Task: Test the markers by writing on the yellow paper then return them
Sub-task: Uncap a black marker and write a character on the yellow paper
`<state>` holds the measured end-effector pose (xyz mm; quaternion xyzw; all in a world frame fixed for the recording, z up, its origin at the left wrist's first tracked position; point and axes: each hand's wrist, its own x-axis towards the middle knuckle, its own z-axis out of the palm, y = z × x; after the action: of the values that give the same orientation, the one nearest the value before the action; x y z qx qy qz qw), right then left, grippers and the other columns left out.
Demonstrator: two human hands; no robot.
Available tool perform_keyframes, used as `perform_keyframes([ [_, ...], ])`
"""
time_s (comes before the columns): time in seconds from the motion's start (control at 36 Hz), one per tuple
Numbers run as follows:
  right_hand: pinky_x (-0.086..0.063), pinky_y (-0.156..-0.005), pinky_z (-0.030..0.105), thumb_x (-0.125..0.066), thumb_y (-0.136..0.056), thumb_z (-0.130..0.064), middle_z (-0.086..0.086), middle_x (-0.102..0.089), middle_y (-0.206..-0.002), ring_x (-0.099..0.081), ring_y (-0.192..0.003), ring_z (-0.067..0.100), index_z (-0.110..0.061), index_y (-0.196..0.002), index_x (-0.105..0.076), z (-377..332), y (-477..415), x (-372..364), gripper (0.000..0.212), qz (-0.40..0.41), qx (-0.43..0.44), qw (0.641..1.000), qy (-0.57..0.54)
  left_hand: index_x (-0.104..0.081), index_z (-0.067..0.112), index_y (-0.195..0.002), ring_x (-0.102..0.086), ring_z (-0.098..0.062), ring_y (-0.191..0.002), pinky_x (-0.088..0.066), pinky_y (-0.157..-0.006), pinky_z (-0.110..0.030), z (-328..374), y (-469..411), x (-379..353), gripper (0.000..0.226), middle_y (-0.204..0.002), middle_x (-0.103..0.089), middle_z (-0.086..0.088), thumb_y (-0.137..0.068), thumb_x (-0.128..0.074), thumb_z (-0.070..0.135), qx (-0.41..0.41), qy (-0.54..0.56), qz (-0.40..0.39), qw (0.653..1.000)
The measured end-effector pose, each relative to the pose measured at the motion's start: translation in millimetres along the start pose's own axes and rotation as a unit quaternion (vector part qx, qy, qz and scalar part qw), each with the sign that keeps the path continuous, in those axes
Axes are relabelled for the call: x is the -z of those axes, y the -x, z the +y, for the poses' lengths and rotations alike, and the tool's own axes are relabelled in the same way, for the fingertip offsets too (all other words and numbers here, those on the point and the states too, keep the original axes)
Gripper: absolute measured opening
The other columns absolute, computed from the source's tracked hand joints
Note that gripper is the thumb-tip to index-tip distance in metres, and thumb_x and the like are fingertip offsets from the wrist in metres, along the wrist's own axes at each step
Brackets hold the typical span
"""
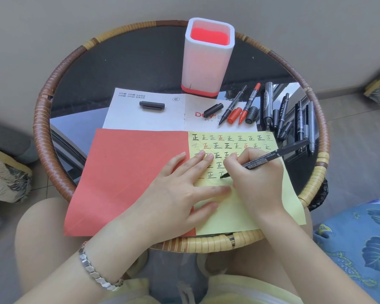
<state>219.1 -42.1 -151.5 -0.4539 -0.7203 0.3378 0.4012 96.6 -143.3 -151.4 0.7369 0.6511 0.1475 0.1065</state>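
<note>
Progress: testing looks well advanced. The yellow paper (239, 211) lies at the near right of the round table (44, 119), its left edge meeting a red sheet (130, 176), and it carries several rows of small test characters in black, grey and red.

The right hand (257, 178) grips a black marker (272, 156), fingers curled round the barrel near the tip. The tip touches the paper at the lowest row of marks. The left hand (182, 189) lies flat with straight, spread fingers, pressing the yellow paper where it meets the red sheet.

Remaining: no marker shows above the opening of the white and red holder (206, 60) at the far side. A group of loose markers (283, 113) lies on the right of the table, several uncapped, among them a red marker (249, 104) with its red cap (234, 115) beside it. A lone black cap (152, 105) rests on the white printed sheet (140, 121); it probably belongs to the marker in use. Capping and returning appear not yet done.

Obstructions: the loose markers lie near the writing hand, and a careless sweep could roll them toward the rim.
</note>
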Motion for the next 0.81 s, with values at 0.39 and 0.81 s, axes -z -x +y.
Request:
perform_keyframes([
  [0.39,-0.034,-0.052,0.021,-0.061,-0.075,-0.007,0.003,-0.038,-0.040,-0.037,-0.046,0.013,-0.005,-0.046,-0.040,-2,-5,6,0.037,0.054,-0.063,0.994,-0.065,-0.057,0.039,-0.118,-0.030,-0.026,-0.136,-0.013,-0.109,-0.040,-2,1,-2,0.037,-0.144,-0.037,-0.016,-0.089,-0.036,0.044,-0.006,0.023,0.013,1.000],
  [0.81,-0.053,-0.070,0.017,-0.043,-0.088,0.012,0.001,-0.064,-0.088,-0.065,-0.075,0.007,-0.023,-0.099,-0.063,-16,-14,46,0.042,-0.112,-0.062,0.966,-0.225,-0.054,0.012,-0.125,-0.035,-0.014,-0.133,-0.012,-0.109,-0.033,-3,-2,-3,0.060,-0.138,-0.048,-0.001,-0.079,-0.041,0.047,0.095,0.046,0.096,0.990],
])
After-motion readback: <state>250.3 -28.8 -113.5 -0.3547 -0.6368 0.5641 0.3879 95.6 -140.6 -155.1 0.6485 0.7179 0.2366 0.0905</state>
